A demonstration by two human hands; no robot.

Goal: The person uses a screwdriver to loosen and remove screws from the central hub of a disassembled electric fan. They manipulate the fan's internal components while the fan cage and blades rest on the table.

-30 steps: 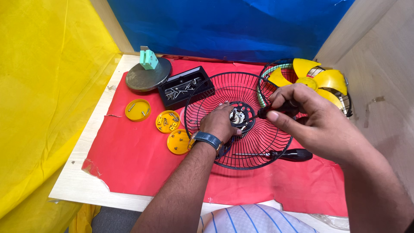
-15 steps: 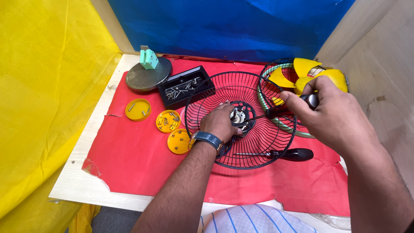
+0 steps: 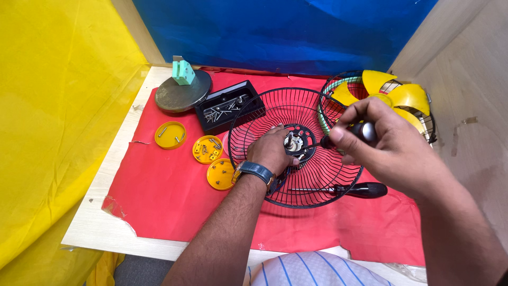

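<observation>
Fan grille point(image 3: 296, 108), black wire, lies flat on red cloth point(image 3: 169, 196) over the table point(image 3: 90, 233). Left hand point(image 3: 272, 151) rests inside it, fingers curled against the metal hub point(image 3: 294, 142). Right hand point(image 3: 386, 143) has its fingers clenched around a black-handled screwdriver point(image 3: 360, 130), tip at the hub. Second screwdriver point(image 3: 365, 189) lies on the grille's near rim. Yellow fan blade point(image 3: 391, 92) sits in another grille, far right.
</observation>
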